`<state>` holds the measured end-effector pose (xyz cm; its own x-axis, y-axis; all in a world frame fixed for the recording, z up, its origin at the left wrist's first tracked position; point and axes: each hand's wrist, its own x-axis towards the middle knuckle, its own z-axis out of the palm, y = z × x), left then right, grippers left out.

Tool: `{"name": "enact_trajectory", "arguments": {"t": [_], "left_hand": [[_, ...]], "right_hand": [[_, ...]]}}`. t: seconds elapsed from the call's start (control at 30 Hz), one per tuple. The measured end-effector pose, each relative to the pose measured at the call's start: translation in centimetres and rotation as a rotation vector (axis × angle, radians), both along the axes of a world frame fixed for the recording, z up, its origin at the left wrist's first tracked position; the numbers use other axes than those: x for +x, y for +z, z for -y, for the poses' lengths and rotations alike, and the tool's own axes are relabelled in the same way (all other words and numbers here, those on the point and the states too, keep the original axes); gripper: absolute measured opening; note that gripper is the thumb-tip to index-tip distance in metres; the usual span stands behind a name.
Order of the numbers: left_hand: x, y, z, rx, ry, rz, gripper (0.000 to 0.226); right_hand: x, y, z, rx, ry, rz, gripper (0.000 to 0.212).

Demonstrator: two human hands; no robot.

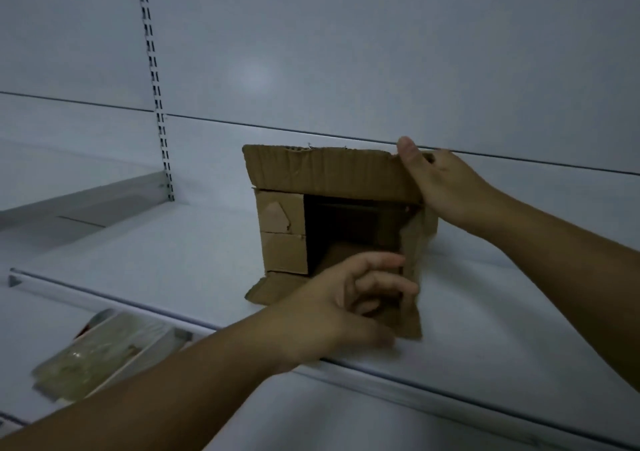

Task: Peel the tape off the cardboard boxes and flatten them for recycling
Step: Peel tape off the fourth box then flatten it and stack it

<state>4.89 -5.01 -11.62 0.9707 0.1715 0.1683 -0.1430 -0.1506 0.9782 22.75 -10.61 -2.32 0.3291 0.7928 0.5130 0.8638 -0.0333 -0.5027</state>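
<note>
Cardboard box (322, 173) sits between left grip (343, 301) and right grip (440, 184).

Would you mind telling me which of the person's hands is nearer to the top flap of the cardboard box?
Right. The right hand grips the top flap at its right corner; the left hand is below it, holding the right side flap.

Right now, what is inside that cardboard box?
The cardboard box looks dark inside; only bare cardboard shows. The left hand covers the lower opening, so anything there is hidden.
</note>
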Motion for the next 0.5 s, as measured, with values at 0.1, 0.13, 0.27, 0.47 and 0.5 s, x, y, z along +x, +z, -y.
{"name": "enact_trajectory", "arguments": {"t": [0.1, 0.13, 0.27, 0.47, 0.5], "left_hand": [[-0.8, 0.3, -0.8, 0.639, 0.285, 0.121, 0.019], [-1.0, 0.4, -1.9, 0.947, 0.438, 0.175, 0.012], [-2.9, 0.6, -7.2, 1.707, 0.677, -0.238, 0.036], [-9.5, 0.0, -10.7, 1.682, 0.737, -0.151, 0.034], [-10.6, 0.0, -11.4, 1.586, 0.747, -0.177, 0.033]], "right_hand": [[-0.4, -0.7, -1.1, -0.03, -0.021, 0.055, 0.061], [-0.5, -0.7, -1.5, -0.015, -0.026, 0.056, 0.062], [-0.9, -0.5, -2.8, -0.055, -0.024, 0.069, 0.064], [-2.3, -0.1, -3.7, -0.106, -0.006, 0.126, 0.069], [-2.8, 0.0, -3.9, -0.111, 0.0, 0.153, 0.07]]}}
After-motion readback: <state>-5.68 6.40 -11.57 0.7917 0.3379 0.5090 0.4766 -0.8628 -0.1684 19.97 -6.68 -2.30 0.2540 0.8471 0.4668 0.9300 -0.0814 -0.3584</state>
